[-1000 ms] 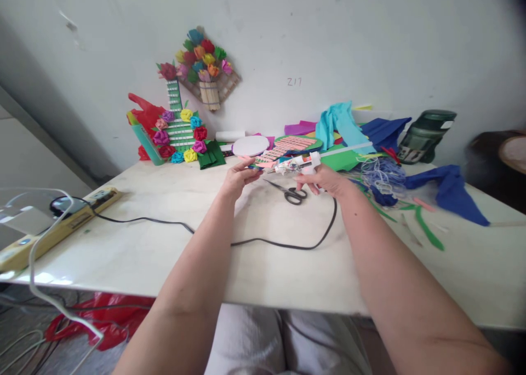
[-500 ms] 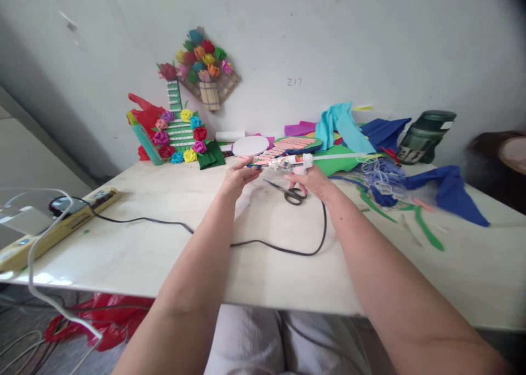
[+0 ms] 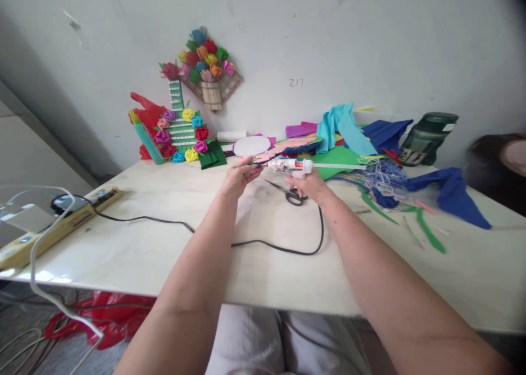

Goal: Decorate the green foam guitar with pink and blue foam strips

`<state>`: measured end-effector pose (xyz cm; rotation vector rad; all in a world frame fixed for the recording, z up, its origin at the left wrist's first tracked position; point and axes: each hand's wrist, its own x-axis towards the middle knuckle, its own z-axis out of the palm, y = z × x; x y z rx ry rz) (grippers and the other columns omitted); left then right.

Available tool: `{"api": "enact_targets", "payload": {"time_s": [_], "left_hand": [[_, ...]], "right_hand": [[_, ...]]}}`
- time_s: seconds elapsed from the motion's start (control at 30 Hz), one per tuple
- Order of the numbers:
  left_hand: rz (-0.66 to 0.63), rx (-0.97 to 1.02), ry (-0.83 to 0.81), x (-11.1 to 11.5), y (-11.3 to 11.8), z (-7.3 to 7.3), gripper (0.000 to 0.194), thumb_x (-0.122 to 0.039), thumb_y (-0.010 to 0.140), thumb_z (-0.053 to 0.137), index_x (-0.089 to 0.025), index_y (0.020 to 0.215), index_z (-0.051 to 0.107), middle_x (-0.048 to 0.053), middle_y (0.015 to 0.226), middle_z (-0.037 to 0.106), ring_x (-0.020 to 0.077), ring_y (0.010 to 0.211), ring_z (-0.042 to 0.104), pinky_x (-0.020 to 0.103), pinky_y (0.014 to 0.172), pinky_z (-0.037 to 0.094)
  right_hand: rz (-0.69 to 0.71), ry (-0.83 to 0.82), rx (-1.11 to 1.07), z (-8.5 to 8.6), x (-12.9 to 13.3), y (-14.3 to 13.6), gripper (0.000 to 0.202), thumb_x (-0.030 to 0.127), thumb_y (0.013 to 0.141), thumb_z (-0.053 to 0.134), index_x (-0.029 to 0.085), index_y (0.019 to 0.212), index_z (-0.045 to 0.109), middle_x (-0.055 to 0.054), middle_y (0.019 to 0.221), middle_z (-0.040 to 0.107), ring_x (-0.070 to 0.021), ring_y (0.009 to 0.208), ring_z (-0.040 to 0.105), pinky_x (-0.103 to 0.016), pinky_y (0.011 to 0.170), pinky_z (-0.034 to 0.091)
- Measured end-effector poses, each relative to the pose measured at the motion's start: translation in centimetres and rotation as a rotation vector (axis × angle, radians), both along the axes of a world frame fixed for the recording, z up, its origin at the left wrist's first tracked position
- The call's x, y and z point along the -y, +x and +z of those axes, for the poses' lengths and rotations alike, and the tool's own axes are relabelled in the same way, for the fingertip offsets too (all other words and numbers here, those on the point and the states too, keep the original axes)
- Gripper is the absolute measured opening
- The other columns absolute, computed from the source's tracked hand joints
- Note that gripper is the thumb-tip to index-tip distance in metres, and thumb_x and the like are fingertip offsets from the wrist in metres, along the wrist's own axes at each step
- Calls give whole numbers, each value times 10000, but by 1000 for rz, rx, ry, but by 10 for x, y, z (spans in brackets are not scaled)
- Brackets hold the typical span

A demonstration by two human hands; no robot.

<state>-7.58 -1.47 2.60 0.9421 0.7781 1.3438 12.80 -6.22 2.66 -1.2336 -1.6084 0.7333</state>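
Note:
My right hand (image 3: 308,184) is closed around the grip of a white hot glue gun (image 3: 302,167). A long pale glue stick (image 3: 339,167) sticks out of its back end to the right, and its nozzle points left. With my left hand (image 3: 243,177) I hold the near end of a flat craft piece (image 3: 283,148) covered in pink strips, with green and blue edges. The nozzle end is close to the piece; whether they touch, I cannot tell. Black-handled scissors (image 3: 294,196) lie on the table just under my right hand.
A black cord (image 3: 283,249) loops over the table (image 3: 164,254) to a yellow power strip (image 3: 61,227) at left. Behind stand a flower-trimmed green guitar craft (image 3: 181,131) and a white oval disc (image 3: 251,145). Coloured paper, tangled string (image 3: 384,178) and a dark bottle (image 3: 429,138) are at right.
The craft piece has tipped, so its pink face shows more edge-on. The glue gun and right hand have shifted very slightly; both hands keep their hold.

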Motion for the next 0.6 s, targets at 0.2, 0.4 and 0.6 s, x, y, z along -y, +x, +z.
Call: {"api": "enact_targets", "payload": {"time_s": [0.2,0.4,0.6], "left_hand": [[-1,10,-12,5,3,4,459,-27,666,592,-83,1120,553,86,763,701,192,782,684,320,849,499],[-6,10,-20,4,5,5,466,-32,671,589,-90,1132,543,81,754,703,184,764,685,318,851,498],[-9,29,-26,5,6,6,454,-36,673,590,-92,1121,544,69,733,701,178,736,687,308,825,513]], "right_hand": [[-59,35,62,-2,-4,-5,206,367,611,615,173,676,589,5,462,540,-106,302,425,-248,328,372],[-96,52,110,-2,-4,-9,227,408,625,604,183,630,572,-7,463,549,-122,319,452,-265,369,413],[-111,92,127,-5,-6,-9,232,418,639,600,187,653,587,-12,481,564,-141,337,489,-283,414,461]]}}
